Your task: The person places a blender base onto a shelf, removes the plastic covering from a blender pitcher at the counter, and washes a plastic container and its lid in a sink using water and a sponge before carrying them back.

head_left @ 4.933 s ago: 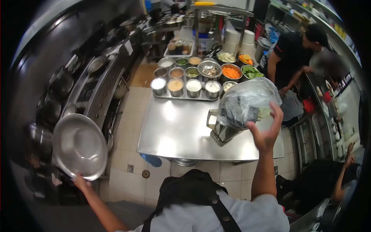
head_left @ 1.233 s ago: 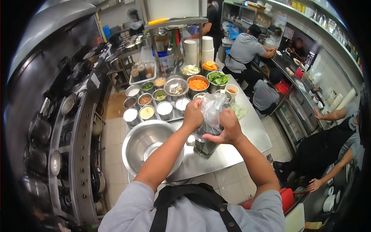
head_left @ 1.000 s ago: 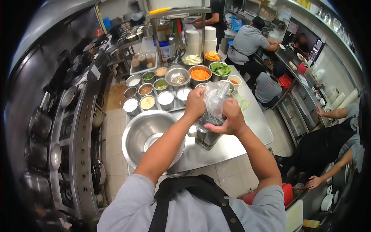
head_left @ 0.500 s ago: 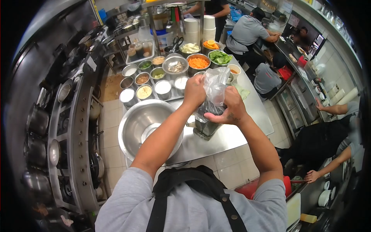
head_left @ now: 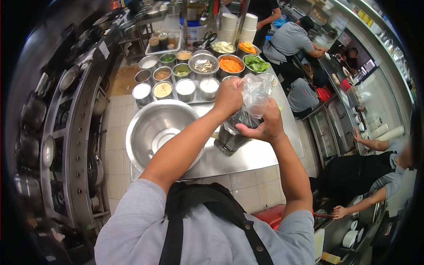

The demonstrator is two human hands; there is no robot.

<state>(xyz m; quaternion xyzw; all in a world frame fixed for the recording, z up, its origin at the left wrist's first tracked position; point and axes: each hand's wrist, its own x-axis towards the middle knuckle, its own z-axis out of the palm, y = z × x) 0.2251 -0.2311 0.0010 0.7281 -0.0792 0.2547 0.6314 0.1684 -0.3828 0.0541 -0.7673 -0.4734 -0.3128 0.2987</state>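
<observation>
My left hand (head_left: 230,96) is closed on the left side of a clear plastic bag (head_left: 257,90), its forearm crossing over the bowl's edge. On the bag's right side, my right hand (head_left: 268,123) grips the plastic, thumb pointing left across the dark lower part. Beneath the bag stands a dark, see-through square container (head_left: 230,145) on the steel table (head_left: 258,157). A large steel bowl (head_left: 140,132) rests left of it with a smaller round shape inside. Whether the bag is attached to the container cannot be made out.
Steel tins of white and yellow contents, shredded carrot (head_left: 231,65) and green leaves (head_left: 256,64) line the table's far side. Stacked cups (head_left: 229,26) stand behind. A stove (head_left: 73,145) runs along the left. Several people are on the right, one person's hand (head_left: 339,212) near a red object.
Since the oldest frame, the bowl has moved from my left hand onto the table, and both hands have closed on the bag. Lately the view has shifted; the grip looks the same.
</observation>
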